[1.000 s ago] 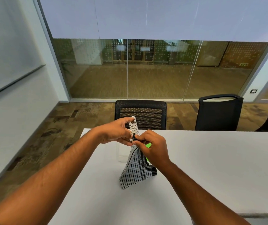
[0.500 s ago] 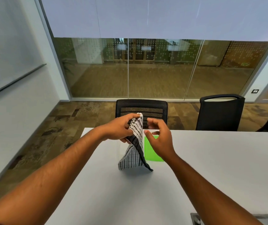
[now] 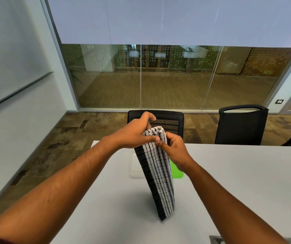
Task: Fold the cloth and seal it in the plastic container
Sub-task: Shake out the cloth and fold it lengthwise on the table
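Observation:
A black-and-white checked cloth (image 3: 158, 173) hangs folded in a long narrow strip above the white table (image 3: 229, 182), its lower end close to the tabletop. My left hand (image 3: 134, 134) grips its top fold from the left. My right hand (image 3: 174, 148) pinches the same top end from the right. Behind the cloth a clear plastic container (image 3: 135, 166) stands on the table, partly hidden. A bright green lid (image 3: 176, 171) lies beside it, under my right wrist.
Two black chairs (image 3: 165, 120) (image 3: 241, 125) stand at the table's far edge, with a glass wall behind them. A grey cable box (image 3: 217, 240) sits in the table at the near right edge.
The cloth now hangs longer and narrower, its lower end nearer to me. My right hand, off the cloth half a second ago, has come back and pinches its top.

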`<action>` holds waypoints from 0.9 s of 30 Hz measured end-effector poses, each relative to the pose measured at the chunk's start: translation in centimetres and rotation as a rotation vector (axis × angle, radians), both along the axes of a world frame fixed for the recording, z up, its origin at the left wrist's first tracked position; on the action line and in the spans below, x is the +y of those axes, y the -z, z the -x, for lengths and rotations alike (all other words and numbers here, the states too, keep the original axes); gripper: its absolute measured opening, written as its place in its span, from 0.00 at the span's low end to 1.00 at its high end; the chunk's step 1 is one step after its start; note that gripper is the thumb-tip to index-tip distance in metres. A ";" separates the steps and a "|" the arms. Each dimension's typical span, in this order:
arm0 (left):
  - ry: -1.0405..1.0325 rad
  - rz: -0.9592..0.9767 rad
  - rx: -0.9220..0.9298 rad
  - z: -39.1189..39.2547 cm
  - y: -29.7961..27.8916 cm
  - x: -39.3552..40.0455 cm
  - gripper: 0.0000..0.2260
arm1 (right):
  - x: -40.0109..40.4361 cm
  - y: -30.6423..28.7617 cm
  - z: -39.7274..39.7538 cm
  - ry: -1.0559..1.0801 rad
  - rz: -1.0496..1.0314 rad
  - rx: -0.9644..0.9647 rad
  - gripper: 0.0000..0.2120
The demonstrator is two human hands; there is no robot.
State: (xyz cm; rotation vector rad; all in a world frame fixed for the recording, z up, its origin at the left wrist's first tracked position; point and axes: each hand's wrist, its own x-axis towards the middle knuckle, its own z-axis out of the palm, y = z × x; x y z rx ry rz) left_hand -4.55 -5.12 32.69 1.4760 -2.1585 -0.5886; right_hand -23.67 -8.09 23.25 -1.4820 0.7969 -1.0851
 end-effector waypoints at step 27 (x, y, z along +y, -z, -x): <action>-0.391 0.346 0.093 -8.0 -2.0 -2.7 0.01 | 2.8 13.5 7.6 -0.055 -0.381 0.259 0.04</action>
